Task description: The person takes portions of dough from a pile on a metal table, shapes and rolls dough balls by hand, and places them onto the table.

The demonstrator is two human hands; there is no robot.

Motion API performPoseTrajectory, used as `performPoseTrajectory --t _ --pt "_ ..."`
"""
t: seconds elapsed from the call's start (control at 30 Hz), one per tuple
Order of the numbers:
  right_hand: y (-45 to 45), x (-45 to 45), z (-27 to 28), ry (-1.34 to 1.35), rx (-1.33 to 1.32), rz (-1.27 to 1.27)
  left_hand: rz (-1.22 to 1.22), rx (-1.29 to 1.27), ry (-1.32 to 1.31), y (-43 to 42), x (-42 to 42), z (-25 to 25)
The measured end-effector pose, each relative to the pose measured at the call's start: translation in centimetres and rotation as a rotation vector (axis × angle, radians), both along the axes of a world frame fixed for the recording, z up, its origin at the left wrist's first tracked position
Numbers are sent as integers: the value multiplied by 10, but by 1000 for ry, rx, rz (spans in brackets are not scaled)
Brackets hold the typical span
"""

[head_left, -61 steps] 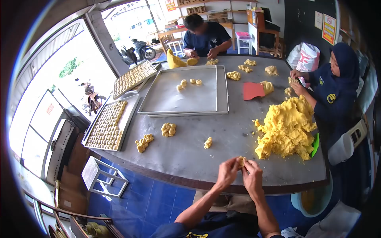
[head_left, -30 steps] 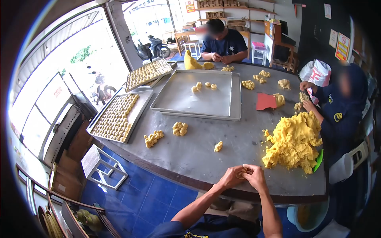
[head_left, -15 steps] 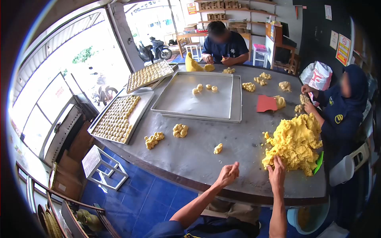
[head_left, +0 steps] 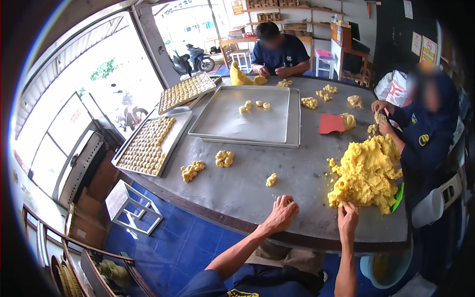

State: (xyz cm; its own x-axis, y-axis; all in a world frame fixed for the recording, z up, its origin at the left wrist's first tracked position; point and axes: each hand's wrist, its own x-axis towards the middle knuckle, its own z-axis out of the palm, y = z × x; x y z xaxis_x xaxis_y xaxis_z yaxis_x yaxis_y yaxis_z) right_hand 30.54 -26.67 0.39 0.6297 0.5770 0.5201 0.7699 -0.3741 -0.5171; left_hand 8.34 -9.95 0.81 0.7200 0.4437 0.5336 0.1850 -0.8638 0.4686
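A big crumbly mound of yellow dough (head_left: 366, 171) sits on the right of the metal-topped table (head_left: 237, 185). My right hand (head_left: 348, 217) is at the mound's lower left edge, its fingers pinched together on a bit of the dough. To the left, over the table's near edge, my left hand (head_left: 283, 214) is curled closed; whatever its fingers hold is hidden. Just beyond it lies a small cluster of dough balls (head_left: 271, 179). Two larger clusters, one of rounded balls (head_left: 224, 158) and one longer (head_left: 192, 171), rest farther left.
A tray of small round pastries (head_left: 143, 148) and another full tray (head_left: 188, 91) stand at the left. Stacked wide trays (head_left: 242, 116) hold several pastries mid-table. Two co-workers, one at the far side (head_left: 279, 52) and one at the right (head_left: 425, 114), handle dough. A green scraper (head_left: 398, 199) touches the mound.
My left hand has turned, its fingers curling inward and the thumb no longer pointing up. My right hand has dropped slightly along the mound's edge. The view has shifted slightly.
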Motion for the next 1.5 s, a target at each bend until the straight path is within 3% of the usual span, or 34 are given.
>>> performPoseTrajectory --t 0.03,0.13,0.27,0.37,0.4,0.43,0.53,0.57,0.67,0.7,0.8,0.9,0.97,1.0,1.03,1.07,1.13,1.2,1.27,1.33,1.43,1.5 --pt "-4 0 -6 -54 52 10 -22 -81 -61 2 0 1" --pt "-13 -1 -12 186 101 -34 -13 -377 58 12 -13 8" --pt "-15 0 -10 358 133 -53 23 -303 -48 4 -25 2" --pt "-9 -3 21 497 115 -62 170 -398 359 17 -11 52" --pt "-7 0 20 410 58 -31 223 -421 534 26 -2 66" --pt "-6 5 19 319 -1 1 267 -483 481 34 10 68" --pt "1 10 7 136 -51 16 259 122 206 50 41 8" --pt "-1 9 9 124 -56 13 279 61 247 49 48 -12" --pt "-7 -2 15 91 -102 23 277 -108 141 56 45 -8" --pt "-12 -7 14 42 -94 31 135 25 169 80 37 -54" --pt "-21 -23 19 13 -105 36 18 96 295 35 -12 18" --pt "-26 -24 10 -53 -41 57 -259 -132 471 32 -44 24" --pt "-22 -16 10 4 -51 64 -174 -264 533 41 -47 70" --pt "-18 -11 12 28 -54 68 31 -207 308 56 -47 60" --pt "-14 -9 15 57 -34 54 246 15 -88 71 -38 62" --pt "-12 -8 19 81 -51 43 276 97 -365 84 -26 86" --pt "-12 -7 24 129 -84 17 410 -182 -252 115 -24 74" --pt "-15 -7 23 127 -84 15 291 -143 57 131 -27 53" --pt "-19 -13 17 68 -48 17 221 98 298 126 -29 24" --pt "-23 -18 1 -28 -31 24 180 36 230 123 -24 -1" --pt "-30 -18 10 37 -80 29 270 -216 257 116 -15 9" --pt "-34 -12 16 137 -139 70 200 -348 40 118 -9 6"
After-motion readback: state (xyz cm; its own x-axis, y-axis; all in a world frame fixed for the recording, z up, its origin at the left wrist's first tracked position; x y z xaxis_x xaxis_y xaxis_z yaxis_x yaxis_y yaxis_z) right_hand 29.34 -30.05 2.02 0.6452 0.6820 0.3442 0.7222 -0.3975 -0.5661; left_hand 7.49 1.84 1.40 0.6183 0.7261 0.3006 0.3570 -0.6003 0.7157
